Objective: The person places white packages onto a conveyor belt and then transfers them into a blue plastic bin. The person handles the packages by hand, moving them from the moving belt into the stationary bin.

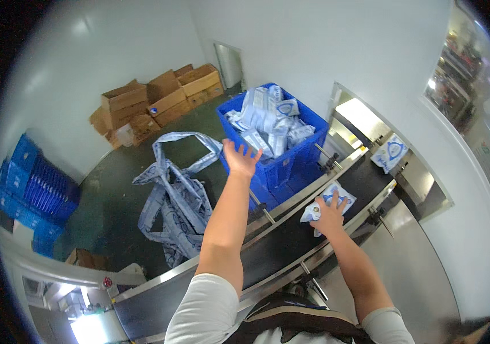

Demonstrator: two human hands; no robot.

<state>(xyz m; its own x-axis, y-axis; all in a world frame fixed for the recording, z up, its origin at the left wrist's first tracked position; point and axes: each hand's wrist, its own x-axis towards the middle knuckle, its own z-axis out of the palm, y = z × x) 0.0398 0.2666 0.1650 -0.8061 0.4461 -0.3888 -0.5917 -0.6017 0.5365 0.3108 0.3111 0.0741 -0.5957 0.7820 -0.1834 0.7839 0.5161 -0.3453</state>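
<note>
My left hand [240, 159] is stretched out past the conveyor, fingers spread and nothing in it, beside the near left edge of a blue plastic crate [282, 170]. Soft white-and-blue packets [258, 109] fill that crate in a loose heap. On the black conveyor belt [279, 243], my right hand [331, 219] grips another white-and-blue packet [345, 199] from above, its fingers spread over the top and hiding part of it. Farther up the belt, a single packet [390, 153] lies by the wall opening.
Metal guide rails [268, 217] run along both belt sides. Left of the crate, crumpled strips of printed film [185, 213] lie on the dark green floor [107, 195]. Open cardboard boxes [167, 94] line the back wall. Stacked blue crates [36, 189] stand at far left.
</note>
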